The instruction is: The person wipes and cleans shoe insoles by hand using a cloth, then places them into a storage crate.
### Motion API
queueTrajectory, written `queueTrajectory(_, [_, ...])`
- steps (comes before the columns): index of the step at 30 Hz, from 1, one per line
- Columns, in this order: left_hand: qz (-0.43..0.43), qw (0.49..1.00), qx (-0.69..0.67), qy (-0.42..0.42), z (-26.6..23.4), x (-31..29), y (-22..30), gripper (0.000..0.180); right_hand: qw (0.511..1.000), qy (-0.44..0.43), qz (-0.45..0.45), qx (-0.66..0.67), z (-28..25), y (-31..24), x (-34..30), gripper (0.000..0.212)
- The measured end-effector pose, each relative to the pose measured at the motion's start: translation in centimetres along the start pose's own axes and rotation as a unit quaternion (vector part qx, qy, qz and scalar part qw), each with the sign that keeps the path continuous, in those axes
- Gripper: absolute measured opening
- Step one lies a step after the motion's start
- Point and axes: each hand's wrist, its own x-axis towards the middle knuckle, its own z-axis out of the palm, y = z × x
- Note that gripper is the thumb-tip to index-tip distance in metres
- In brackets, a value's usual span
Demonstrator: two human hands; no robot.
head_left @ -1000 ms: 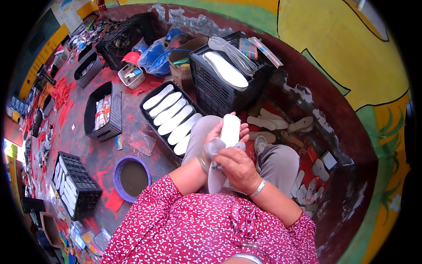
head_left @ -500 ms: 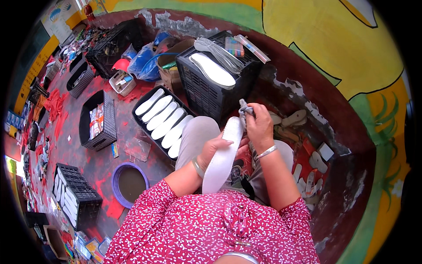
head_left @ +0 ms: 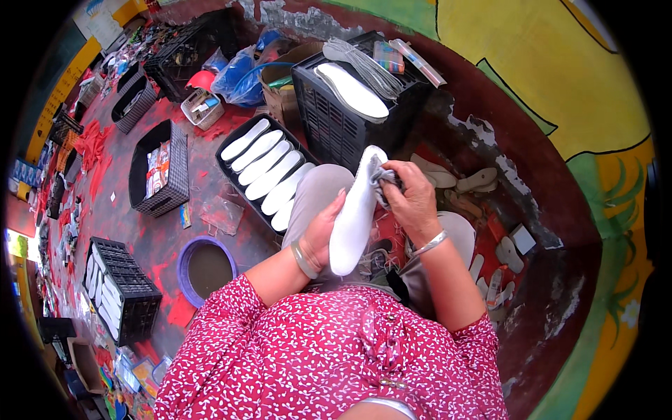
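Observation:
A white shoe sole (head_left: 352, 234) stands tilted over my lap, its far tip pointing up and away. My left hand (head_left: 323, 227) grips it along its left edge, fingers mostly behind it. In my right hand (head_left: 414, 203) is a bunched grey rag (head_left: 384, 183), pressed against the sole's right side near the far tip. Beyond my left knee, a black basket (head_left: 225, 165) holds several more white soles (head_left: 274, 171) in a row. Another white sole (head_left: 352, 91) lies on an upturned-looking black crate (head_left: 316, 115), beside a bundle of grey strips (head_left: 364, 66).
To my left stands a purple basin (head_left: 183, 269) of murky water. A black crate (head_left: 142, 308) with white soles is farther left. A grey woven basket (head_left: 178, 185) holds packets. Loose soles (head_left: 478, 180) lie at right against the peeling maroon wall (head_left: 560, 294).
The sole has been turned and lifted away from my body, showing a smoother white face. My right hand's rag has gone from the tip down onto its side. The view has shifted slightly.

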Motion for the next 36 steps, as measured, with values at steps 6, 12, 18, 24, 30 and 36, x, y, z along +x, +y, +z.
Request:
queueTrajectory(6, [0.071, 0.996, -0.007, 0.06, 1.6, 2.9, 0.3, 0.06, 0.995, -0.08, -0.064, 0.006, 2.8, -1.1, -1.0, 0.018])
queueTrajectory(12, [0.131, 0.989, 0.015, 0.062, 2.6, 3.2, 1.0, 0.056, 0.978, -0.172, -0.092, 0.069, 0.8, -3.6, -3.5, 0.023])
queueTrajectory(18, [0.114, 0.993, 0.03, 0.005, 3.6, 2.6, 0.9, 0.06, 0.98, -0.111, -0.162, 0.021, 1.0, -3.9, -4.8, 0.027])
queueTrajectory(24, [0.072, 0.997, 0.014, 0.026, 4.5, 2.6, -1.3, 0.057, 0.985, 0.058, -0.128, -0.102, 0.7, -0.8, 1.1, 0.02])
queueTrajectory(30, [0.148, 0.987, 0.014, 0.061, 3.2, 3.8, 0.9, 0.054, 0.991, -0.083, -0.109, 0.011, 1.9, -2.9, -2.0, 0.018])
queueTrajectory(36, [0.19, 0.979, -0.073, -0.024, 3.1, 2.8, 4.2, 0.049, 0.945, -0.304, -0.084, 0.089, -0.4, -3.0, -4.9, 0.022])
